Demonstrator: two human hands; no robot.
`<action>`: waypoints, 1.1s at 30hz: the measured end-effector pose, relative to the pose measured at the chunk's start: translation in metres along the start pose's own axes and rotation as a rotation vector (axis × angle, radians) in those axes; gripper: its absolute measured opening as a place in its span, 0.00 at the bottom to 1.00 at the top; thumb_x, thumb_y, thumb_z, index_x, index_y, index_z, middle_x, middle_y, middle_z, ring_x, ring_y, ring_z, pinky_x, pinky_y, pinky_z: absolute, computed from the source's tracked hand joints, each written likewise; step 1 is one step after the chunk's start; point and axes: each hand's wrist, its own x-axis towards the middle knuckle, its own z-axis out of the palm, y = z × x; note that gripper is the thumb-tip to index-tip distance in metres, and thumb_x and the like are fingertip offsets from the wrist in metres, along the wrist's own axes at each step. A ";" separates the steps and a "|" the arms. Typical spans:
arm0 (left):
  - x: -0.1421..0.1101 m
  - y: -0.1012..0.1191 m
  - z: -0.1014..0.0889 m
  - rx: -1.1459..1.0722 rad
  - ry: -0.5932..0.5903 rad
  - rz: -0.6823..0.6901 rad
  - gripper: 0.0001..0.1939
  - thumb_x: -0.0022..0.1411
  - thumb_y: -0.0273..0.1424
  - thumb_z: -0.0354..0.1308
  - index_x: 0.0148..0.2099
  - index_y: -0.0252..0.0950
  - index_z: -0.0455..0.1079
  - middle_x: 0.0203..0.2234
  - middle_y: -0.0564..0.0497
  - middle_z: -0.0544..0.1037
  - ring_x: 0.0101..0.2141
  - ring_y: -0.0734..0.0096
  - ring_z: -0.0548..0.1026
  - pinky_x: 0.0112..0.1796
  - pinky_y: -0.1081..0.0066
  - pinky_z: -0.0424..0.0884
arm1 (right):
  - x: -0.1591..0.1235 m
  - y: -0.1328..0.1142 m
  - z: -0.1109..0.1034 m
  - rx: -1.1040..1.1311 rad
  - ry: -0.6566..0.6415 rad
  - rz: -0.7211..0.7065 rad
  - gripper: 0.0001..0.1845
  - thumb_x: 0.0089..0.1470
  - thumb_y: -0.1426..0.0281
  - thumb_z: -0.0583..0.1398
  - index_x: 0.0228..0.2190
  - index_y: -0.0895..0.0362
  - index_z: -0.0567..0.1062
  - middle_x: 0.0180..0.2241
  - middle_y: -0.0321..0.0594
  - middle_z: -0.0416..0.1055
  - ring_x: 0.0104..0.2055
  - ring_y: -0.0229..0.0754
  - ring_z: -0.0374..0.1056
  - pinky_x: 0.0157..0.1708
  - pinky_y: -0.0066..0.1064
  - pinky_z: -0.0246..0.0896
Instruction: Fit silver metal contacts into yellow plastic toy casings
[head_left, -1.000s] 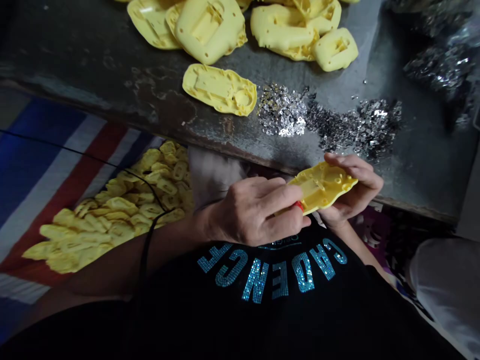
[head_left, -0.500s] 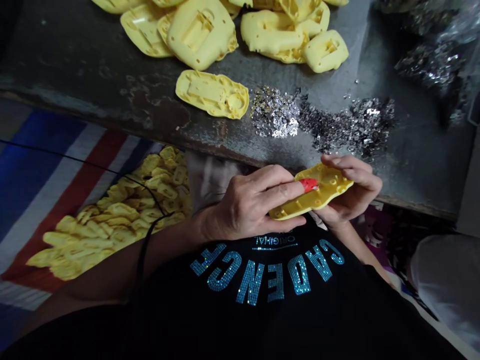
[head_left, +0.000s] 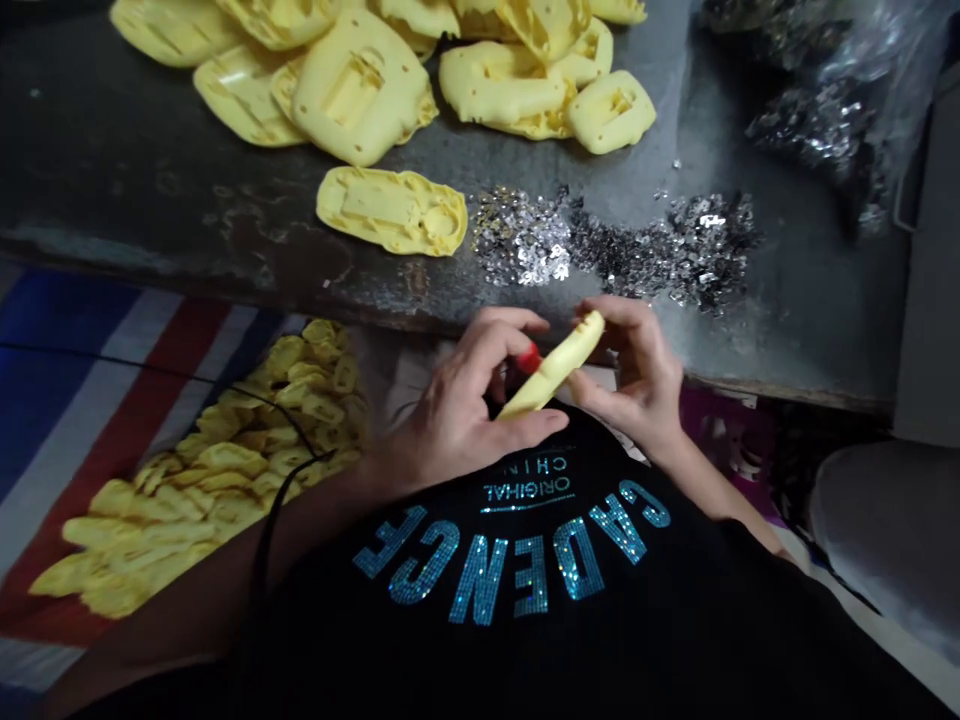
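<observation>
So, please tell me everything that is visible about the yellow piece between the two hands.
The yellow piece looks like hard moulded plastic. It is seen nearly edge-on, so it appears as a slim, gently curved strip, smooth along the side, with what look like small notches near the upper end. Its broad faces are mostly hidden. It is held slanted, near the edge of the table. The left hand grips the lower end; the right hand holds the upper end.

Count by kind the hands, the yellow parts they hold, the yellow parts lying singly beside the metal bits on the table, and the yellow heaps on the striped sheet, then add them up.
Left hand and right hand: 2
Held part: 1
Lone part: 1
Yellow heap: 1
Total: 5
</observation>
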 end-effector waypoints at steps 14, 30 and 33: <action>-0.002 -0.016 -0.012 -0.791 -0.239 -0.318 0.39 0.78 0.33 0.48 0.85 0.54 0.42 0.65 0.35 0.78 0.29 0.64 0.85 0.14 0.77 0.71 | 0.000 0.014 -0.055 -0.603 0.022 -0.092 0.17 0.70 0.62 0.67 0.57 0.44 0.80 0.53 0.43 0.81 0.54 0.53 0.74 0.54 0.50 0.70; 0.004 -0.015 -0.017 -0.879 -0.149 -0.328 0.37 0.79 0.32 0.44 0.84 0.51 0.41 0.69 0.35 0.72 0.33 0.61 0.87 0.17 0.74 0.77 | 0.021 0.040 -0.079 -0.929 -0.002 -0.086 0.05 0.72 0.62 0.63 0.45 0.46 0.80 0.45 0.40 0.76 0.48 0.52 0.68 0.49 0.51 0.62; 0.007 -0.013 -0.016 -0.838 -0.169 -0.342 0.38 0.79 0.34 0.45 0.85 0.51 0.37 0.67 0.35 0.75 0.32 0.61 0.87 0.17 0.73 0.74 | 0.026 0.039 -0.064 -0.948 -0.057 -0.058 0.07 0.71 0.60 0.63 0.42 0.47 0.80 0.43 0.41 0.76 0.48 0.53 0.68 0.49 0.52 0.63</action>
